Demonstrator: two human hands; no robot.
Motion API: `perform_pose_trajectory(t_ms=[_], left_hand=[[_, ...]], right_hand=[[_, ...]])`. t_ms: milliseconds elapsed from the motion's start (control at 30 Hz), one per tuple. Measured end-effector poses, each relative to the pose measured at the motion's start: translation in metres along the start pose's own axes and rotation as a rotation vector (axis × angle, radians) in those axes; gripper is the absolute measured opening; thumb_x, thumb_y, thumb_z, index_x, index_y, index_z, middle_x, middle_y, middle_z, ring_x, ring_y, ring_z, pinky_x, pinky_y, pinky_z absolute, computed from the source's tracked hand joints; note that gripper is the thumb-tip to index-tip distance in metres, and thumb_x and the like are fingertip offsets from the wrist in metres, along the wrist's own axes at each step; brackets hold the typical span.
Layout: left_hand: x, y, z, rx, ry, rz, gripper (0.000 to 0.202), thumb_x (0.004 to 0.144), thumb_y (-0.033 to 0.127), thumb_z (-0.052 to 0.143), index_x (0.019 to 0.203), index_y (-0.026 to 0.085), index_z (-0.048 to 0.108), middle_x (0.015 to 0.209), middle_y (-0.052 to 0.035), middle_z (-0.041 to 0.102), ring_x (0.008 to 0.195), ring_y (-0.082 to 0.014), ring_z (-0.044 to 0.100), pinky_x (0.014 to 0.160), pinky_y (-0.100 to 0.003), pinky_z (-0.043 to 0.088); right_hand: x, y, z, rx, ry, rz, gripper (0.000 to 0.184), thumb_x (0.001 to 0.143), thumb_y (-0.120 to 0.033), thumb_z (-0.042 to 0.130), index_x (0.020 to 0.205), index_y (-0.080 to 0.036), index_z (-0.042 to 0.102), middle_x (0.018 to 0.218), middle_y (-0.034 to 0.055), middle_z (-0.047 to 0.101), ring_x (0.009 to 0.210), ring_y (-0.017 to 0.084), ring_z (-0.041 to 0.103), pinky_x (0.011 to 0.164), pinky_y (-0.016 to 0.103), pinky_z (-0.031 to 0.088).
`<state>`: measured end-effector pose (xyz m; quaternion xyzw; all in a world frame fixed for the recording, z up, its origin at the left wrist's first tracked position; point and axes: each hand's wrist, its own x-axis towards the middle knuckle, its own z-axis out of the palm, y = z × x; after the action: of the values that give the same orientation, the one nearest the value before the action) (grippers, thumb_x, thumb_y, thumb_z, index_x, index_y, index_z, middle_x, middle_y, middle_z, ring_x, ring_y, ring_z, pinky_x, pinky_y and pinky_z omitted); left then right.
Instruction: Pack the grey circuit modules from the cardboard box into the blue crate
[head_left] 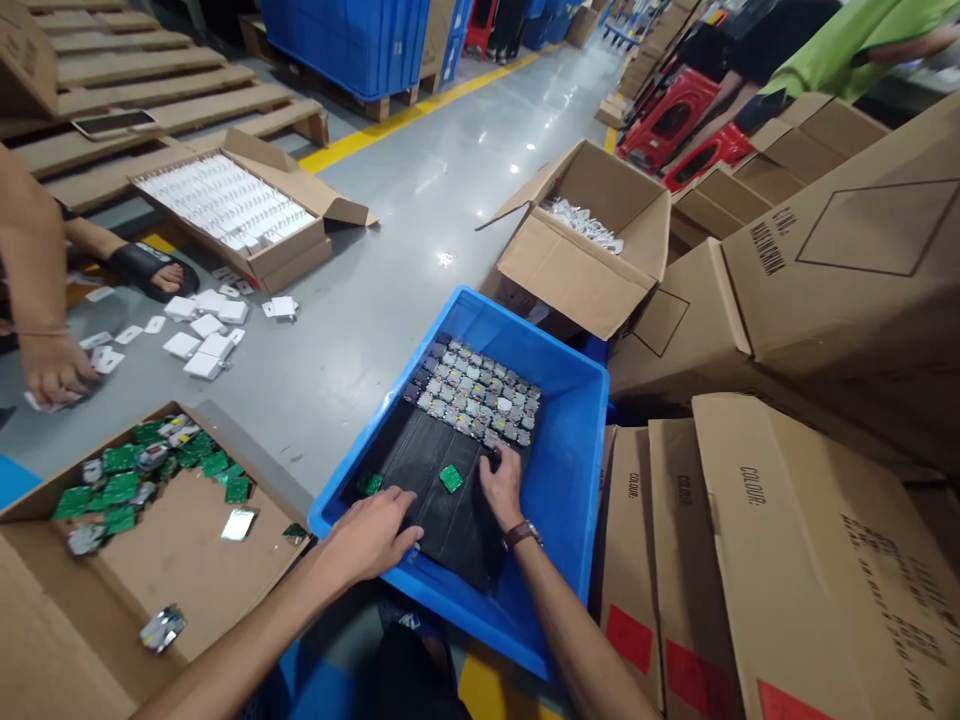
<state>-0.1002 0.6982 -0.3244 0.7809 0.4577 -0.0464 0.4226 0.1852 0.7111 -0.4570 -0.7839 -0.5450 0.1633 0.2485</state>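
A blue plastic bin sits on the floor in front of me and holds a black tray. Several small grey circuit parts fill the tray's far end. Two green boards lie loose on the black surface. My left hand rests flat on the tray's near left edge, fingers stretched out. My right hand, with a watch on the wrist, reaches to the row of parts, its fingertips curled down on them; whether it holds one is hidden.
A cardboard box of green boards lies at my left. Another person's hand and sandalled foot are near white parts on the floor. Open boxes and stacked cartons stand right; wooden pallets at back.
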Motion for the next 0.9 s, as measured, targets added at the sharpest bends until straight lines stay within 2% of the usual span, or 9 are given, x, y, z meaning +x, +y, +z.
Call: perform_pose_trajectory(t_ms=[100,200,333,433,533,600,700,800,900], left_hand=[[0.0,0.002,-0.001,0.012,-0.005,-0.003,0.045,0.096,0.042,0.049,0.134,0.019,0.057,0.133,-0.0159,0.062,0.125,-0.0342,0.06,0.104,-0.044,0.048],[0.0,0.002,-0.001,0.018,0.005,-0.006,0.043,0.096,0.041,0.049,0.132,0.019,0.059,0.132,-0.0158,0.063,0.125,-0.0344,0.059,0.104,-0.044,0.047],[-0.001,0.002,-0.002,0.015,-0.002,0.003,0.044,0.097,0.041,0.049,0.132,0.018,0.059,0.133,-0.0158,0.062,0.124,-0.0341,0.06,0.104,-0.044,0.048],[-0.001,0.003,-0.004,0.017,-0.01,0.007,0.046,0.097,0.042,0.048,0.135,0.017,0.057,0.134,-0.0165,0.061,0.125,-0.0349,0.059,0.102,-0.044,0.049],[-0.002,0.004,-0.005,0.013,-0.001,0.01,0.047,0.097,0.041,0.048,0.136,0.016,0.056,0.134,-0.0171,0.061,0.126,-0.035,0.058,0.103,-0.044,0.049],[-0.002,0.004,-0.005,0.014,-0.002,0.011,0.047,0.097,0.041,0.048,0.136,0.016,0.056,0.134,-0.0172,0.061,0.126,-0.035,0.058,0.103,-0.044,0.049],[-0.002,0.002,-0.004,0.014,-0.001,0.014,0.047,0.098,0.041,0.048,0.136,0.016,0.056,0.134,-0.0171,0.061,0.125,-0.0349,0.059,0.102,-0.044,0.049],[-0.001,0.001,-0.002,0.008,0.019,0.017,0.048,0.098,0.041,0.048,0.137,0.016,0.056,0.133,-0.0172,0.062,0.123,-0.0346,0.06,0.101,-0.044,0.05],[-0.001,0.0,0.0,0.012,0.031,0.025,0.047,0.098,0.042,0.049,0.136,0.016,0.056,0.133,-0.017,0.062,0.121,-0.0349,0.062,0.098,-0.044,0.052]], right_hand=[[-0.027,-0.023,0.013,0.032,-0.222,-0.21,0.042,0.084,-0.032,0.062,0.123,-0.019,0.063,0.114,0.0124,0.064,0.106,0.026,0.061,0.095,0.04,0.051],[-0.043,-0.036,0.018,-0.035,-0.343,-0.279,0.037,0.083,-0.027,0.063,0.119,-0.019,0.065,0.112,0.0119,0.064,0.106,0.026,0.061,0.095,0.04,0.051],[-0.033,-0.029,0.001,-0.062,-0.383,-0.12,0.035,0.088,-0.024,0.051,0.119,-0.018,0.067,0.107,0.0102,0.069,0.102,0.024,0.064,0.096,0.037,0.05],[-0.02,-0.011,-0.019,-0.143,-0.397,-0.042,0.036,0.092,-0.024,0.045,0.118,-0.013,0.068,0.113,0.0145,0.069,0.11,0.027,0.062,0.101,0.039,0.047],[-0.016,0.0,-0.03,-0.256,-0.374,-0.054,0.039,0.093,-0.025,0.047,0.125,-0.01,0.063,0.118,0.0189,0.066,0.115,0.029,0.06,0.103,0.04,0.045],[-0.019,-0.001,-0.029,-0.281,-0.389,-0.107,0.043,0.09,-0.03,0.056,0.129,-0.013,0.06,0.12,0.017,0.064,0.114,0.029,0.059,0.101,0.039,0.046],[-0.022,-0.009,-0.024,-0.36,-0.449,-0.177,0.044,0.083,-0.034,0.068,0.123,-0.016,0.061,0.117,0.0146,0.063,0.109,0.028,0.06,0.093,0.036,0.049],[-0.017,-0.013,-0.024,-0.525,-0.518,-0.097,0.031,0.083,-0.022,0.064,0.113,-0.014,0.062,0.111,0.0156,0.062,0.098,0.025,0.064,0.082,0.032,0.049],[-0.004,-0.006,-0.034,-0.641,-0.559,0.07,0.031,0.08,-0.007,0.057,0.111,-0.009,0.061,0.107,0.0177,0.062,0.089,0.023,0.067,0.075,0.03,0.048]])
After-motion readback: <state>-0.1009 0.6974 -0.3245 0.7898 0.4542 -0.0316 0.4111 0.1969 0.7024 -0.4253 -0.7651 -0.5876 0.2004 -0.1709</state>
